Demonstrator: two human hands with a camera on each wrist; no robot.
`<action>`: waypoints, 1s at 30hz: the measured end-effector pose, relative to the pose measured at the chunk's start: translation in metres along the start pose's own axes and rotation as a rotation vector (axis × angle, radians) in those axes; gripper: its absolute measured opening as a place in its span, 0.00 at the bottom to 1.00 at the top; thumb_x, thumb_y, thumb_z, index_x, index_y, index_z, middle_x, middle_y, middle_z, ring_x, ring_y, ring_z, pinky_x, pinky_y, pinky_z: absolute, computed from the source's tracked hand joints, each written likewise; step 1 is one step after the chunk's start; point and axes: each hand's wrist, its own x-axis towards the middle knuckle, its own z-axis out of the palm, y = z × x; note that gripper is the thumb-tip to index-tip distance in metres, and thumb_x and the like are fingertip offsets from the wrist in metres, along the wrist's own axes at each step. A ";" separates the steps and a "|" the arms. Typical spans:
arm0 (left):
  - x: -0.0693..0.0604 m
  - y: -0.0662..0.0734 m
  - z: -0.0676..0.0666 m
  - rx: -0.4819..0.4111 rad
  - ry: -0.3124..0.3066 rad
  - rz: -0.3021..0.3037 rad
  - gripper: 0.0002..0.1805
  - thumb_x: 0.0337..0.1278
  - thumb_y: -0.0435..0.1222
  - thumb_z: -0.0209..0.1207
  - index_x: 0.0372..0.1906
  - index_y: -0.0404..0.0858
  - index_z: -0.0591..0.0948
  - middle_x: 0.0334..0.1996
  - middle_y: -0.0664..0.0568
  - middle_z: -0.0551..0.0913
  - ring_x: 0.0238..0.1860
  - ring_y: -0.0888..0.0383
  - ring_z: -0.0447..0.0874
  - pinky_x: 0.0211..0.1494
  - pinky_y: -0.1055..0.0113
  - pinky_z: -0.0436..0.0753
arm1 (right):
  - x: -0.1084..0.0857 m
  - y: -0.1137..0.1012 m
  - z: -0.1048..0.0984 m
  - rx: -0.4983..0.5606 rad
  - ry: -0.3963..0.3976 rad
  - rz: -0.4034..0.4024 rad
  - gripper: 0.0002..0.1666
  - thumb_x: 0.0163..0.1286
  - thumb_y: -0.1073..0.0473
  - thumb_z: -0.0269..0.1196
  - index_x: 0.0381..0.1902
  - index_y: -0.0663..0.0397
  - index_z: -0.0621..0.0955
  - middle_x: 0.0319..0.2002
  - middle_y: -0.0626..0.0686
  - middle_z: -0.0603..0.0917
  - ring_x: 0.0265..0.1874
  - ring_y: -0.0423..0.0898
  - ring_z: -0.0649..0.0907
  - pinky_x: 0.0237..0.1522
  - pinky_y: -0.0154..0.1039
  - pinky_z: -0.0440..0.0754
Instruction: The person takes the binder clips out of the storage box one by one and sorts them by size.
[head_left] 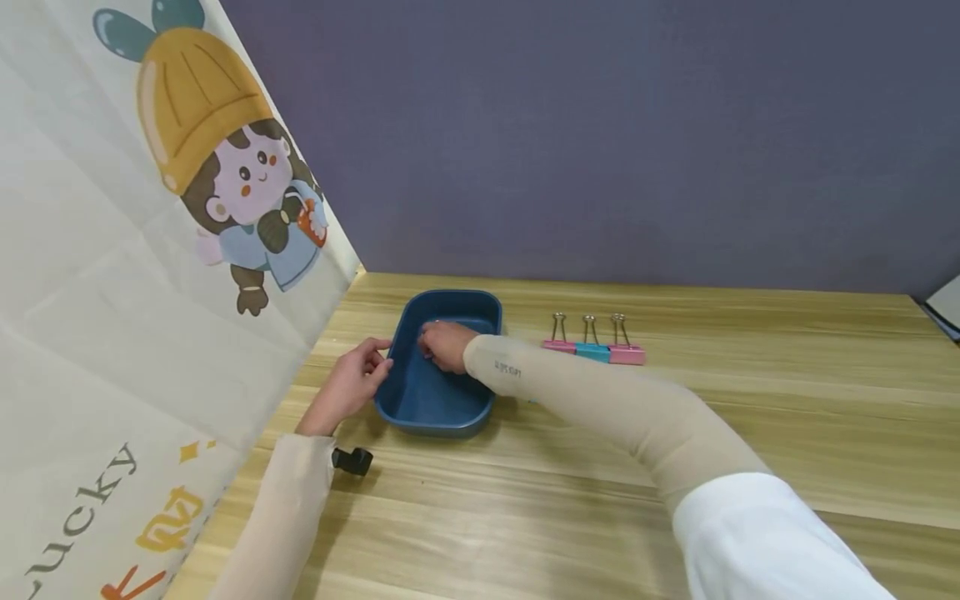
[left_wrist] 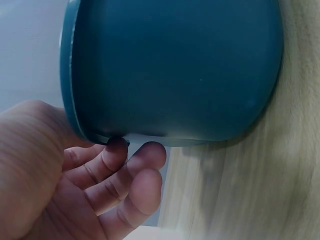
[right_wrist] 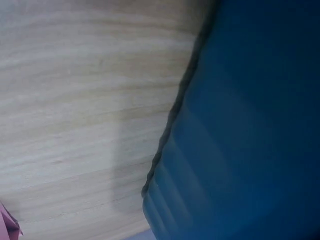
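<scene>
A deep blue rectangular container (head_left: 432, 408) with rounded corners stands on the wooden table. My left hand (head_left: 347, 385) holds its left rim, the thumb at the rim and the other fingers curled against the outer wall; the left wrist view shows this hand (left_wrist: 95, 185) close up beside the container wall (left_wrist: 175, 70). My right hand (head_left: 447, 345) reaches down inside the container with its fingers bent. Whether anything is between those fingers is hidden. The right wrist view shows only the container's outer side (right_wrist: 240, 140) and the table, not the hand.
Right of the container, pink binder clips (head_left: 627, 356) and a blue binder clip (head_left: 592, 352) stand in a row, handles up. A small light-blue bit shows beneath my right forearm. A dark panel (head_left: 600, 150) rises behind the table, and a printed white sheet (head_left: 150, 333) borders the left.
</scene>
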 end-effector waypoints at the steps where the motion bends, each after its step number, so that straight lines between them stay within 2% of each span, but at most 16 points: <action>1: 0.000 0.000 0.000 0.002 0.000 0.000 0.17 0.65 0.30 0.53 0.56 0.29 0.73 0.27 0.48 0.76 0.22 0.56 0.75 0.22 0.64 0.75 | -0.001 -0.001 -0.001 0.012 0.006 0.007 0.06 0.62 0.66 0.62 0.35 0.51 0.82 0.36 0.48 0.76 0.37 0.43 0.77 0.43 0.35 0.74; 6: 0.002 0.001 -0.002 0.021 -0.003 0.007 0.17 0.65 0.30 0.53 0.57 0.29 0.73 0.28 0.48 0.76 0.22 0.56 0.74 0.23 0.64 0.75 | -0.003 0.000 -0.003 0.054 0.004 0.033 0.07 0.57 0.68 0.64 0.29 0.50 0.80 0.30 0.47 0.79 0.33 0.43 0.77 0.38 0.34 0.74; 12: 0.001 -0.001 -0.002 0.024 -0.006 0.004 0.17 0.65 0.30 0.53 0.56 0.29 0.73 0.28 0.47 0.76 0.23 0.56 0.75 0.23 0.64 0.75 | -0.008 0.007 -0.002 0.094 -0.029 0.064 0.05 0.59 0.62 0.67 0.28 0.49 0.79 0.26 0.44 0.78 0.28 0.41 0.78 0.33 0.32 0.75; 15: 0.000 -0.002 -0.002 0.014 -0.009 -0.005 0.17 0.64 0.29 0.54 0.56 0.28 0.73 0.28 0.47 0.76 0.23 0.56 0.75 0.22 0.64 0.76 | -0.013 0.011 -0.004 0.107 -0.009 0.067 0.06 0.59 0.61 0.67 0.27 0.49 0.78 0.25 0.44 0.77 0.28 0.41 0.78 0.32 0.32 0.75; 21: -0.002 -0.005 -0.004 0.022 -0.004 -0.007 0.17 0.65 0.30 0.53 0.56 0.28 0.72 0.28 0.47 0.76 0.23 0.56 0.75 0.21 0.64 0.77 | -0.023 0.014 -0.014 0.102 0.065 0.013 0.06 0.59 0.61 0.64 0.27 0.47 0.77 0.28 0.43 0.77 0.30 0.41 0.77 0.35 0.32 0.75; 30: 0.010 0.015 0.020 0.009 0.054 -0.039 0.16 0.65 0.29 0.53 0.56 0.28 0.73 0.28 0.46 0.75 0.22 0.56 0.74 0.19 0.64 0.77 | -0.051 0.065 -0.024 0.112 0.193 -0.116 0.05 0.59 0.64 0.64 0.31 0.48 0.78 0.33 0.46 0.75 0.34 0.40 0.75 0.37 0.32 0.74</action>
